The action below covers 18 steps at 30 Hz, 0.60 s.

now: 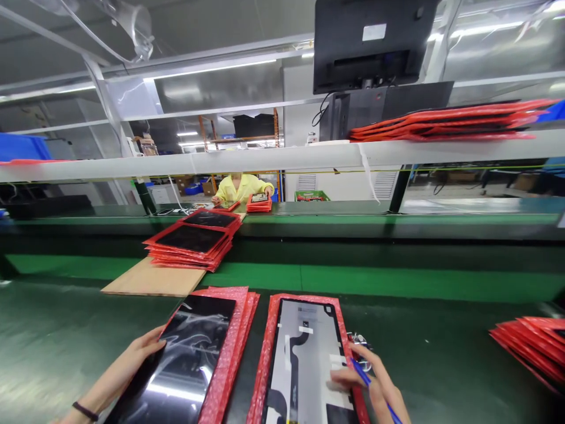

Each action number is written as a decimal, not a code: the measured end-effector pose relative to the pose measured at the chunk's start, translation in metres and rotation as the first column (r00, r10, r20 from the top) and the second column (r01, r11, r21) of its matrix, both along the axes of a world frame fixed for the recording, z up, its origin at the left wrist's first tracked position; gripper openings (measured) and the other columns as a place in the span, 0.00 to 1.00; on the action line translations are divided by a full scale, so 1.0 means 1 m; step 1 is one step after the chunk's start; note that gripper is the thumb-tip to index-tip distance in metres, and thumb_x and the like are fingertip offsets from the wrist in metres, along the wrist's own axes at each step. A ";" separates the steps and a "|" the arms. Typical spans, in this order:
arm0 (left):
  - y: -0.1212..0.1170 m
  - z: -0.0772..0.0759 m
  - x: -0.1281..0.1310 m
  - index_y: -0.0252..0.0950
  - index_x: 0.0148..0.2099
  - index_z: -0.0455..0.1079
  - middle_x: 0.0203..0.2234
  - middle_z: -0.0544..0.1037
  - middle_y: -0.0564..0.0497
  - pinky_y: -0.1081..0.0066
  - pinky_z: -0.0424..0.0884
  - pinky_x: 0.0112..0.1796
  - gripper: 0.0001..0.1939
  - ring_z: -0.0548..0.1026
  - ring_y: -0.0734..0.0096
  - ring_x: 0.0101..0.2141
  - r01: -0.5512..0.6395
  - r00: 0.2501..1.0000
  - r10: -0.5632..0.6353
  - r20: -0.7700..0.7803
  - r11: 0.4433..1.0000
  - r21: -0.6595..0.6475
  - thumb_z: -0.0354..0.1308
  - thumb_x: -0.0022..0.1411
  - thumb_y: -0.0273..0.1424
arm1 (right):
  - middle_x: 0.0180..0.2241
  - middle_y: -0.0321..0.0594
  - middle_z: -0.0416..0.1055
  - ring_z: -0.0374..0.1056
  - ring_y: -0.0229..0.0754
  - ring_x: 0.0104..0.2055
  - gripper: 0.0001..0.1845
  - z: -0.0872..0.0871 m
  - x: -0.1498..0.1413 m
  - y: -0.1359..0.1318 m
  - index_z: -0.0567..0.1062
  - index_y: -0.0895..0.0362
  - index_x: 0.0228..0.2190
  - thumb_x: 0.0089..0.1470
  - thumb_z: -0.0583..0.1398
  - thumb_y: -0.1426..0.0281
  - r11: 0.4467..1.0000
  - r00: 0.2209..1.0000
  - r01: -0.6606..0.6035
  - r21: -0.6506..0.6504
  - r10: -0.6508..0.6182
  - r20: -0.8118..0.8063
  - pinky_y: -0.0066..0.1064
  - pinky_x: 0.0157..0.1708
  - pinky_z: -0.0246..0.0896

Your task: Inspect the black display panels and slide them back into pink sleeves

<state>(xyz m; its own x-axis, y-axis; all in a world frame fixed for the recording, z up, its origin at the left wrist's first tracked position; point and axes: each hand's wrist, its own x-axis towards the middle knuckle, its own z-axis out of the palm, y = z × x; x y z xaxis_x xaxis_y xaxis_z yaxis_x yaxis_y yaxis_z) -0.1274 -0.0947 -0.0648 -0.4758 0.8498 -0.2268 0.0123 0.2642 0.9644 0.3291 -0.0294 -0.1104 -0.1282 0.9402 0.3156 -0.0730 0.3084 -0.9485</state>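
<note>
My left hand [132, 359] grips the left edge of a glossy black screen panel [194, 347], thumb on its top face. The panel lies tilted over a stack of red bubble-wrap bags [241, 330]. Beside it on the right, a second screen panel [315, 347] shows its silver back, with black ribbon strips and pale tape, on another red bubble-wrap bag [267, 347]. My right hand [379, 383] holds a blue pen [361, 372] over that panel's right edge. The fingertips are slightly blurred, so I cannot tell whether they touch it.
Ahead, several red bags with black panels [189, 238] are stacked on a tan board [154, 280]. More red bags [536, 347] lie at the right, and others [441, 123] on the shelf beneath a monitor [373, 47]. A person in yellow [241, 187] works across the bench.
</note>
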 end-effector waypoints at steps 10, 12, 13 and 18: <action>0.024 0.008 0.082 0.41 0.39 0.73 0.33 0.78 0.47 0.58 0.69 0.45 0.26 0.74 0.49 0.42 0.157 0.975 -0.148 -0.164 0.987 0.039 0.67 0.37 0.46 | 0.15 0.30 0.59 0.57 0.36 0.20 0.16 0.011 -0.018 -0.005 0.60 0.54 0.16 0.47 0.60 0.65 0.997 0.912 0.043 -0.070 -0.010 0.410 0.26 0.21 0.49; 0.027 0.001 0.114 0.38 0.40 0.74 0.32 0.78 0.46 0.61 0.72 0.38 0.26 0.76 0.54 0.36 0.281 0.959 -0.280 -0.044 0.959 0.027 0.67 0.40 0.47 | 0.15 0.29 0.55 0.54 0.35 0.20 0.16 0.013 -0.020 -0.005 0.56 0.54 0.15 0.45 0.59 0.68 0.997 0.894 0.055 -0.054 -0.025 0.448 0.27 0.22 0.47; 0.029 -0.003 0.127 0.37 0.40 0.75 0.33 0.79 0.45 0.62 0.72 0.37 0.25 0.76 0.56 0.35 0.327 0.945 -0.327 0.011 0.945 0.021 0.67 0.41 0.45 | 0.15 0.29 0.54 0.54 0.36 0.20 0.16 0.015 -0.021 -0.005 0.55 0.53 0.15 0.45 0.58 0.69 0.997 0.884 0.057 -0.044 -0.030 0.467 0.27 0.23 0.46; 0.038 -0.014 0.166 0.35 0.40 0.76 0.36 0.80 0.43 0.62 0.71 0.43 0.25 0.76 0.56 0.39 0.398 0.894 -0.390 0.221 0.918 0.010 0.70 0.38 0.40 | 0.15 0.29 0.54 0.54 0.36 0.20 0.13 0.022 -0.025 -0.008 0.54 0.53 0.16 0.44 0.55 0.70 0.999 0.849 0.017 -0.029 0.001 0.528 0.28 0.23 0.45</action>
<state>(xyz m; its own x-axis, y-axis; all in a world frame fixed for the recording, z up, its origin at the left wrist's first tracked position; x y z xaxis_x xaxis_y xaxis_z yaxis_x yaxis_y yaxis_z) 0.0382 -0.0566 -0.0784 -0.0408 0.9473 -0.3179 -0.0829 0.3138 0.9458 0.3045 -0.0377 -0.0887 -0.2591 0.9502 0.1730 0.4434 0.2762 -0.8527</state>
